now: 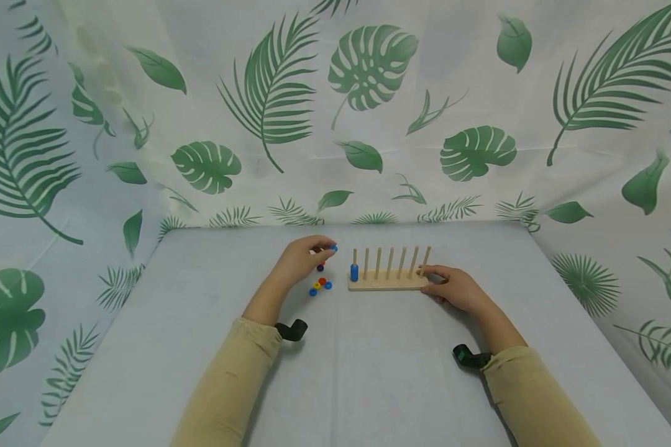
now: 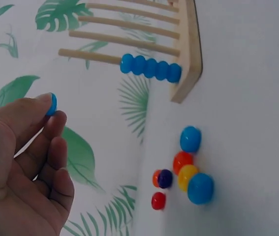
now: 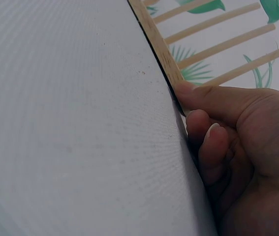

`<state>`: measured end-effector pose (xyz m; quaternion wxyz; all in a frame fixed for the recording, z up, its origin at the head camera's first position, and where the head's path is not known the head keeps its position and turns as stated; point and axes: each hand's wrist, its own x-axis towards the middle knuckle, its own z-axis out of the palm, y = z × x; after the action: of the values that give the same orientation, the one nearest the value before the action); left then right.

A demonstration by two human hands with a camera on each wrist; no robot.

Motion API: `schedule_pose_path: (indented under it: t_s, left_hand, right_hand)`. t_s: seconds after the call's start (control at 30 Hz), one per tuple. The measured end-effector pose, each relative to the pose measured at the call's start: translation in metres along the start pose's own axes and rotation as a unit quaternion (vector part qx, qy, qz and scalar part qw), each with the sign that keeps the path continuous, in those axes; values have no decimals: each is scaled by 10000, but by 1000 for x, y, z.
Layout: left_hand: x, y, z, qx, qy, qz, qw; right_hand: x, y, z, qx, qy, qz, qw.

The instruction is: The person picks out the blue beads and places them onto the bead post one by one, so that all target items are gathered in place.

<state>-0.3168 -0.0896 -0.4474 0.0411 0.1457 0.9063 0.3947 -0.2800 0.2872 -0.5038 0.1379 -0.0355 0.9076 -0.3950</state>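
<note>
Between thumb and fingertip my left hand (image 1: pixel 303 257) pinches a blue bead (image 2: pixel 52 104), raised left of a wooden peg rack (image 1: pixel 388 284). Several upright pegs stand in a row on the rack. Its leftmost peg carries a stack of blue beads (image 2: pixel 151 68); the other pegs look bare. At the rack's right end, my right hand (image 1: pixel 457 288) grips the base, with the thumb (image 3: pixel 198 96) on the wood and the fingers curled at the end.
Loose beads lie on the white table left of the rack: a blue bead (image 2: pixel 191 139), a yellow bead (image 2: pixel 187 177), a dark bead (image 2: pixel 165 179) and several others. A leaf-printed cloth (image 1: pixel 369 167) rises behind the table.
</note>
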Motion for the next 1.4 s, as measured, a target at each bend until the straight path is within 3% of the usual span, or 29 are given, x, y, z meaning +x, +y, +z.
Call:
schedule_pose_path:
  t_s: [0.57,1.4]
  left_hand:
    - [6,34,10,199,-220,724,9969]
    - [7,33,23,175,-329,594,9975]
  right_hand:
    - [-1,2,1,51,58,-31,10000]
    - [1,5,0,115,46,35,9999]
